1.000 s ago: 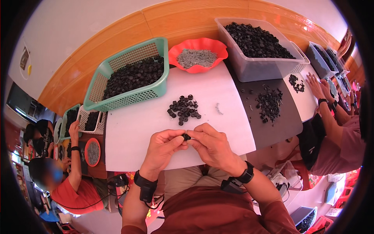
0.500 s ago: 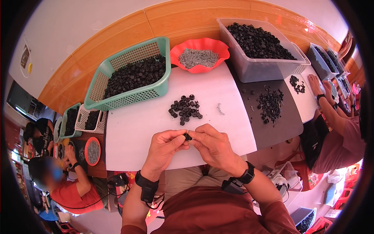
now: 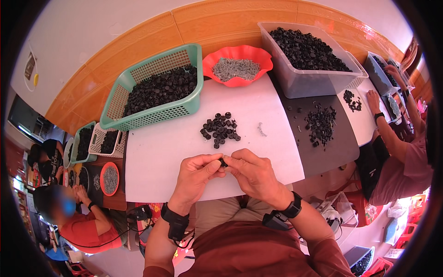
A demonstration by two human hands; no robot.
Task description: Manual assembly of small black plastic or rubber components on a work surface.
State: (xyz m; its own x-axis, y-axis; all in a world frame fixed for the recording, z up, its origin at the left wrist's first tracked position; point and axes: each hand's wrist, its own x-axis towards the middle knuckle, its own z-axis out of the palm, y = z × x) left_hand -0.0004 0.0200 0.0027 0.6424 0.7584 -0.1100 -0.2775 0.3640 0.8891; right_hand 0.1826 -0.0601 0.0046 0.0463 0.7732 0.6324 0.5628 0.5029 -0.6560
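Observation:
Near the front edge of the white-topped table (image 3: 161, 161), my two hands meet over a small black plastic part (image 3: 223, 163). My left hand (image 3: 197, 174) pinches it between thumb and forefinger. From the other side, the fingertips of my right hand (image 3: 253, 171) close on the same part, hiding much of it. Just beyond my hands lies a loose pile of small black round parts (image 3: 220, 129), some with a hole in the middle. A few thin silvery pins (image 3: 262, 129) lie to the right of that pile.
At the back stand a green basket of black parts (image 3: 184, 105), a red wavy bowl of metal pins (image 3: 237, 83) and a clear bin of black parts (image 3: 314, 83). More black pieces (image 3: 321, 123) lie on a dark board. Co-workers sit left (image 3: 94, 226) and right (image 3: 392, 175).
My hands stay almost in place, with small finger shifts on the black part. The co-worker at the right has raised one hand toward a bin; the left co-worker's hands have shifted slightly.

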